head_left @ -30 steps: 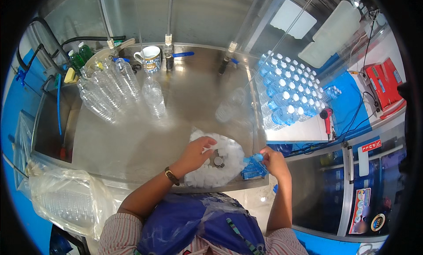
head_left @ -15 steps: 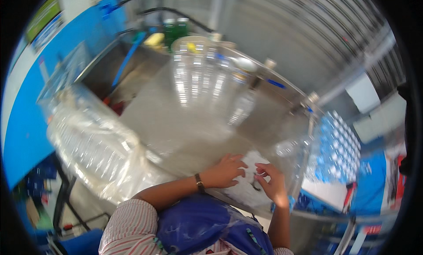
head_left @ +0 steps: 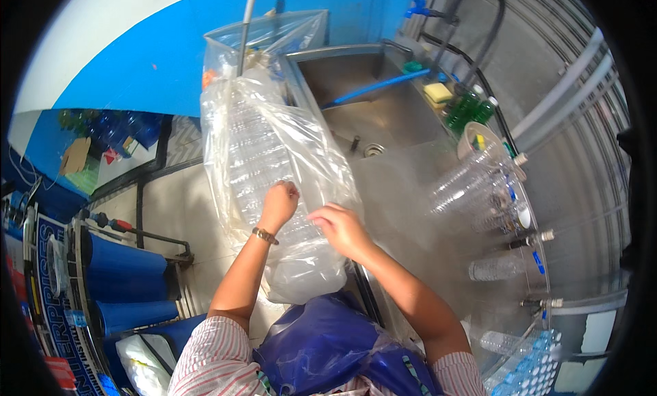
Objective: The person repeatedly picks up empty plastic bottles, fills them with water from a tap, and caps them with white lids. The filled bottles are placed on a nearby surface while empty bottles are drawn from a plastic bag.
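A large clear plastic bag (head_left: 315,143) packed with rows of clear plastic bottles (head_left: 256,146) lies lengthwise in front of me. Over its middle is my left hand (head_left: 279,204), its fingers curled in; what they hold, if anything, is hidden. Just to the right, my right hand (head_left: 340,228) reaches leftward over the bag, fingers loosely bent and a little apart, with nothing visible in them. The two hands do not touch. Bottles show blurred through the film beneath them.
Right of the bag runs a steel sink counter (head_left: 390,197), with a basin holding a blue stick (head_left: 376,88). Along its far side stand a yellow sponge (head_left: 436,93), green bottles (head_left: 472,108) and clear bottles (head_left: 465,180). Blue bins (head_left: 126,266) stand at left; blue-capped bottles (head_left: 527,365) cluster at lower right.
My view has swung left, from the counter to the bag. Both hands have moved from the white crumpled material on the counter to above the bag; the left fingers have curled in.
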`<state>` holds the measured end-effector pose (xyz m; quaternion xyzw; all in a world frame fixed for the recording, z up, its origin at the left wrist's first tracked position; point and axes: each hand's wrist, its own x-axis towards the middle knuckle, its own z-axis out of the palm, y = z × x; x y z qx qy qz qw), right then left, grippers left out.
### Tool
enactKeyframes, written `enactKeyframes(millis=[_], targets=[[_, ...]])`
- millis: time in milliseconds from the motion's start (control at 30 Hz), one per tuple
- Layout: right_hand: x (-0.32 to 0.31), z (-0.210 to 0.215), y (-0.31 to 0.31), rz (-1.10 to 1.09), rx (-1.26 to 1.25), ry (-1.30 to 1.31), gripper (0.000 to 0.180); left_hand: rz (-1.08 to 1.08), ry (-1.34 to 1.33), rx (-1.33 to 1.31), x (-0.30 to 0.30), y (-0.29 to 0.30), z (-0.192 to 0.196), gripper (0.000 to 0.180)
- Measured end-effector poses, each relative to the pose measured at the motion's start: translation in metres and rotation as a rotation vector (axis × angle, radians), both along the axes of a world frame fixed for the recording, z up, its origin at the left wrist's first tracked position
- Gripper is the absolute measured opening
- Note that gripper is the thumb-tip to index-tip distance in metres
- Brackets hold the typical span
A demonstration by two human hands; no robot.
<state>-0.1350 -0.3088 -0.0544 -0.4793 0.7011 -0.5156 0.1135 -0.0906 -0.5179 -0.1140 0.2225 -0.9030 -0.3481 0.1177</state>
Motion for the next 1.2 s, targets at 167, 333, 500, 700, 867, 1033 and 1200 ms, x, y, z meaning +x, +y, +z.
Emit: enactKeyframes(millis=[167,333,500,700,867,1033,1200], targets=[[-0.004,-0.099,-0.085,0.267,0.893,0.121,0.026,-0.328,-0.512,-0.061,0.038,-0.046,-0.093,0.055],[0.015,-0.142,-0.047,0.500,1.249,-0.017,0.054,-0.482,-0.645,0.158,0.094,-0.042,-0.135,0.084],[0.021,-0.130,-0.035,0.276,1.074,0.060,0.057,-0.411,-0.767,0.070,0.080,-0.040,-0.132,0.070],[0.032,-0.050,-0.049,0.176,0.792,0.691,0.054,-0.612,-0.806,-0.219,0.059,-0.021,-0.128,0.057],[0.035,0.021,-0.021,0.110,0.726,0.337,0.051,-0.598,-0.723,-0.417,0.042,0.008,-0.144,0.058],[0.006,0.087,0.043,-0.262,0.388,0.059,0.043,-0.325,-0.443,-0.178,0.047,-0.013,-0.140,0.055],[-0.014,0.161,0.157,-0.796,0.461,0.103,0.045,0.152,0.100,0.402,0.062,-0.044,-0.071,0.057]])
